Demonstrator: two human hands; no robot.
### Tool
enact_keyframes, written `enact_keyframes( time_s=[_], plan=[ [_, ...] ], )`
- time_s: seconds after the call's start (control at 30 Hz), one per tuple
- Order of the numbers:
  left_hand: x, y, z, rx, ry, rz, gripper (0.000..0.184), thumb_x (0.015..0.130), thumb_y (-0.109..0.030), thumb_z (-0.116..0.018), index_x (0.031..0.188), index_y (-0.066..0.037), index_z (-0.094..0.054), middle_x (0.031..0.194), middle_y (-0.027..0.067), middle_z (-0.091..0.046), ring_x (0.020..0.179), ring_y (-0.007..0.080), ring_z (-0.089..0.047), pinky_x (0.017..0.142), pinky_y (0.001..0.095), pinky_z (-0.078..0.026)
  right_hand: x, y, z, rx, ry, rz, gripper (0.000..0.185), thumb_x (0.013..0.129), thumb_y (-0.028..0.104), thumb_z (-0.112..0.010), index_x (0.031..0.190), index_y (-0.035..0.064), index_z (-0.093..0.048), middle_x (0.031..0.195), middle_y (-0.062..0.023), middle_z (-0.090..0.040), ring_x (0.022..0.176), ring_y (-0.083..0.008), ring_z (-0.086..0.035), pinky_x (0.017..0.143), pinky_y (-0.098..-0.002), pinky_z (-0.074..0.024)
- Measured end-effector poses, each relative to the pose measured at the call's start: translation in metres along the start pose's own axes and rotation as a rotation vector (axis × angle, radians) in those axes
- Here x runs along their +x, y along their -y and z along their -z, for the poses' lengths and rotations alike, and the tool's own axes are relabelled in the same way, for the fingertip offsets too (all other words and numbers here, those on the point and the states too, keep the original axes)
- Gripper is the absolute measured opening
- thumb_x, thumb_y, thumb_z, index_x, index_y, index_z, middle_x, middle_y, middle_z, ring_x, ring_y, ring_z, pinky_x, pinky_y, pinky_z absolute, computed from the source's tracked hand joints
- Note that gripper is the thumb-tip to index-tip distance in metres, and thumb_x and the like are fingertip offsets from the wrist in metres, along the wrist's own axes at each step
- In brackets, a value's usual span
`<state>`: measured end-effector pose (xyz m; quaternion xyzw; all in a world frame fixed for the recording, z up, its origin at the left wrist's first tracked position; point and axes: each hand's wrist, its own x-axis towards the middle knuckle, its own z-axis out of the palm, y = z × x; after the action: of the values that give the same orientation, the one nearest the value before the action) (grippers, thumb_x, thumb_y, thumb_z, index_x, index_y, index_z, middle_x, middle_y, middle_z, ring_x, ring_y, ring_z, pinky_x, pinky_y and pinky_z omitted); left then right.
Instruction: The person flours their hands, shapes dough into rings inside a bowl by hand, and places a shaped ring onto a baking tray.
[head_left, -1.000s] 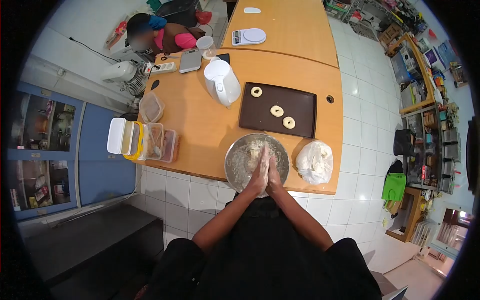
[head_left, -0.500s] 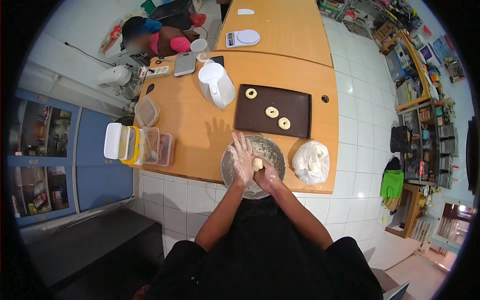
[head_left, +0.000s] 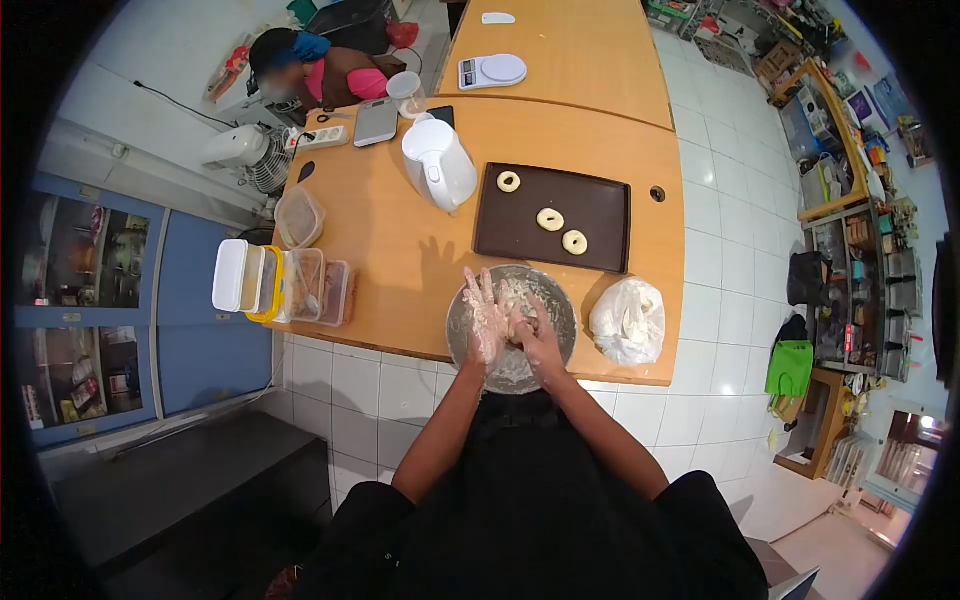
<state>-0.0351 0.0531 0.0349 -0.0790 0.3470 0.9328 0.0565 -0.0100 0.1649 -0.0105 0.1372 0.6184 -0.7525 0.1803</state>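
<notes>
Both hands are over a metal bowl at the table's front edge, with floury residue inside it. My left hand, coated in flour, has its fingers spread and its palm turned towards the right. Beside it, my right hand has curled fingers around a small piece of dough, mostly hidden between the hands. Behind the bowl lies a dark baking tray bearing several dough rings. A plastic bag with pale dough sits right of the bowl.
On the table stand a white kettle, plastic containers at the left, a grey scale and a white scale. A person is at the back left, near a fan.
From pressed together, my hands have parted, the left one opening out. The dough showed plainly between them half a second ago and is now mostly covered by my right fingers.
</notes>
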Motion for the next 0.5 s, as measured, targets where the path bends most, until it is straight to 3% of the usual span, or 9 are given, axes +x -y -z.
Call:
enact_keyframes(
  time_s=[0.1,0.2,0.23,0.37,0.43,0.5],
  plan=[
    [-0.003,0.013,0.004,0.157,-0.006,-0.032,0.072,0.096,-0.060,-0.026,0.151,-0.028,0.010,0.158,0.0036,0.012,0.146,0.0305,-0.001,0.116,0.0477,-0.010,0.003,-0.015,0.003,0.259,0.007,-0.013,0.054,0.099,0.030,-0.047,0.141,-0.0011,-0.034,0.133,-0.0157,-0.049,0.121,-0.0215,-0.049,0.102,-0.0329,-0.0379],
    [-0.008,0.034,0.017,0.307,-0.027,0.101,0.071,0.097,-0.060,-0.022,0.151,-0.025,0.010,0.159,0.0057,0.009,0.146,0.0262,0.001,0.117,0.0400,-0.007,0.010,-0.003,0.002,0.405,0.009,0.025,0.059,0.101,0.037,-0.041,0.145,0.0009,-0.027,0.144,-0.0182,-0.038,0.133,-0.0251,-0.037,0.110,-0.0361,-0.0282],
    [-0.015,0.038,0.014,0.311,0.069,0.087,0.074,0.095,-0.063,-0.016,0.150,-0.023,0.012,0.158,0.0087,0.012,0.146,0.0250,0.004,0.117,0.0416,-0.002,0.014,0.001,0.004,0.449,0.009,0.027,0.061,0.101,0.041,-0.039,0.146,0.0014,-0.026,0.146,-0.0185,-0.034,0.136,-0.0261,-0.032,0.112,-0.0370,-0.0243],
    [-0.014,0.043,0.023,0.401,-0.124,0.166,0.071,0.099,-0.048,-0.034,0.152,-0.019,0.004,0.157,0.0124,-0.009,0.141,0.0287,-0.021,0.111,0.0418,-0.024,0.002,0.034,-0.007,0.547,-0.021,-0.096,0.071,0.099,0.054,-0.030,0.147,0.0013,-0.024,0.151,-0.0190,-0.025,0.140,-0.0292,-0.024,0.115,-0.0405,-0.0174],
    [-0.005,0.054,0.050,0.488,-0.193,0.230,0.070,0.100,-0.037,-0.045,0.152,-0.017,-0.003,0.153,0.0133,-0.022,0.134,0.0301,-0.036,0.105,0.0407,-0.037,0.009,0.014,-0.005,0.666,0.016,-0.023,0.074,0.098,0.057,-0.028,0.147,0.0016,-0.024,0.152,-0.0171,-0.025,0.141,-0.0282,-0.023,0.115,-0.0413,-0.0155],
    [0.000,0.059,0.073,0.467,-0.027,0.242,0.065,0.096,-0.022,-0.052,0.150,-0.014,-0.015,0.150,0.0102,-0.029,0.131,0.0267,-0.041,0.101,0.0375,-0.041,0.009,0.012,-0.001,0.693,0.029,0.025,0.075,0.097,0.058,-0.027,0.147,0.0019,-0.024,0.152,-0.0156,-0.026,0.141,-0.0269,-0.022,0.116,-0.0416,-0.0137]
  ],
)
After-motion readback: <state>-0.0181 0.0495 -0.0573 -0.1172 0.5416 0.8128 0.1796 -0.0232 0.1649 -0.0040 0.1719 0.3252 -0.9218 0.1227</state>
